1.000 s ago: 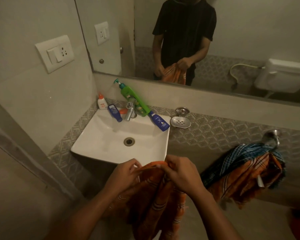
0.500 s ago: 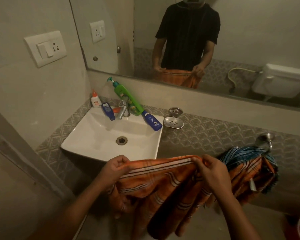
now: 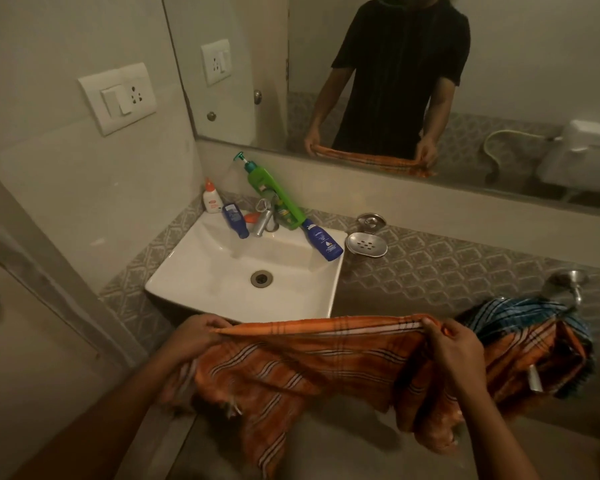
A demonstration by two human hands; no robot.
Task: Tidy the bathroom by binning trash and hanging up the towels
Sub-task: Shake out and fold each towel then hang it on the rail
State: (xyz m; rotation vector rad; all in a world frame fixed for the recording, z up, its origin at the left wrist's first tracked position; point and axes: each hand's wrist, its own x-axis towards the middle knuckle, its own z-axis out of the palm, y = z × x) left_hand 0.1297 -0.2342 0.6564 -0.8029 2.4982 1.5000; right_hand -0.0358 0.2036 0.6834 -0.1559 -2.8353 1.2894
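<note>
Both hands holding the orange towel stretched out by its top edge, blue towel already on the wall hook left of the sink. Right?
Wrong side. In the head view the blue towel hangs on the wall hook right of the sink. Both the left hand and right hand do hold the orange towel stretched.

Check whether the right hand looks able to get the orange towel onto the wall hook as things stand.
Probably yes. The right hand grips the orange towel just left of the wall hook, with nothing between them. But bunched towels already hang there, so space looks tight.
</note>
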